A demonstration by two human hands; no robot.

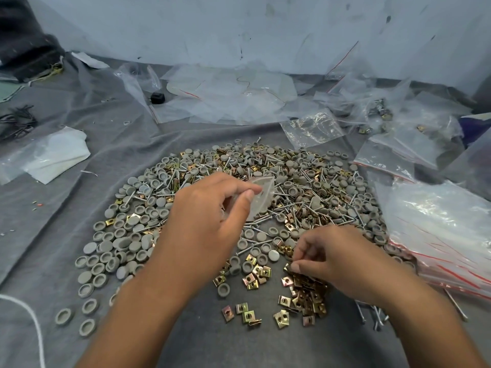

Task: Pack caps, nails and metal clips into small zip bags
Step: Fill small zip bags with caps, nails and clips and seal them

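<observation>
Right hand [337, 258], near edge of cloth [53, 208]: pinching clips [305, 290] from their heap. Left hand [210, 221], mid-cloth: grips bag [261, 199] over mixed pile [305, 181]. Step: gathering clips; next, drop them into bag mouth. Spare bags [438, 235] right edge.

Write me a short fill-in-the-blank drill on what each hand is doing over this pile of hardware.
1. The left hand pinches a small clear zip ____.
2. The right hand picks at the brass-coloured metal ____.
3. The round caps are ____ in colour.
4. The stack of zip bags with red stripes lies to the person's ____.

Missing words: bag; clips; grey; right
</observation>
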